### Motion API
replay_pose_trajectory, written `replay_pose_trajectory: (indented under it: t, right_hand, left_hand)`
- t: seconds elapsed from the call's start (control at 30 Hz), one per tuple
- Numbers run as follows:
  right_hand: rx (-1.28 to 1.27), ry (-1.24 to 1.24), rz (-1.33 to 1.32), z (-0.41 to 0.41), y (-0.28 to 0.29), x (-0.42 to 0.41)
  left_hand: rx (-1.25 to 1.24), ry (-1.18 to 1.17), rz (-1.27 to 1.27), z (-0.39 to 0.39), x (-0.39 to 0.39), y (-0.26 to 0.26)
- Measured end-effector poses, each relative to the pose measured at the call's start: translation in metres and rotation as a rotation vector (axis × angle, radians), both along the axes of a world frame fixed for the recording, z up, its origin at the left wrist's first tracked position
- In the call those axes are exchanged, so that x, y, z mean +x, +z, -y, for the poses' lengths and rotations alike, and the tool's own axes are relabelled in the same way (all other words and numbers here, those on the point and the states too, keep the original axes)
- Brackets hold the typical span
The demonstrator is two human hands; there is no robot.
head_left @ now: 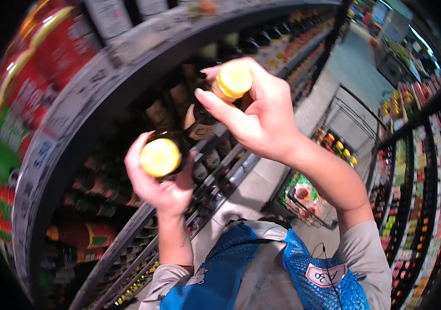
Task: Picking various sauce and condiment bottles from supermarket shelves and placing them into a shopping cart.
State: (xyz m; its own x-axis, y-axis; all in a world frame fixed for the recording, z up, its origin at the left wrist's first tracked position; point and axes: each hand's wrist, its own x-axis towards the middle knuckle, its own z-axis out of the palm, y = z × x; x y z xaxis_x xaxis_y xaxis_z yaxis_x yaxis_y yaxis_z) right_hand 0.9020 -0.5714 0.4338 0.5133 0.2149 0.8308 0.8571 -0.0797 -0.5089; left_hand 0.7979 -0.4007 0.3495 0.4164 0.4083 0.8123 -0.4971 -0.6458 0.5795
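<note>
My left hand (166,197) is wrapped around a dark bottle with a yellow cap (160,157), its top facing up toward me. Higher up and farther right, my right hand (265,120) grips a second yellow-capped bottle (232,82) near its neck, between thumb and fingers. Most of that bottle's body is hidden behind the hand. Both bottles are in front of a shelf level (166,106) where dark labelled bottles stand in shadow. The two bottles are apart from each other.
A shelf edge with price tags (50,149) curves along the left, with red packages (46,73) above it. Behind my right arm stands a shopping cart (344,116) holding several yellow-capped bottles (338,146) and a patterned package (303,193). Stocked shelves (417,186) line the right side.
</note>
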Motion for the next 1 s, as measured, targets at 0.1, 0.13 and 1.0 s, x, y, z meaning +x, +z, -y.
replay_pose_trajectory:
  t: [0.1, 0.13, 1.0]
  right_hand:
    - [0.113, 0.049, -0.036, 0.028, 0.009, -0.001]
    - [0.138, 0.046, -0.026, 0.042, 0.013, -0.001]
    - [-0.261, -1.331, -0.939, 0.56, -0.397, -0.012]
  left_hand:
    - [-0.029, -0.068, 0.049, 0.01, -0.008, 0.018]
    - [-0.004, -0.073, 0.054, 0.013, -0.009, 0.026]
    - [0.074, -0.931, -0.969, 0.403, 0.145, -0.229]
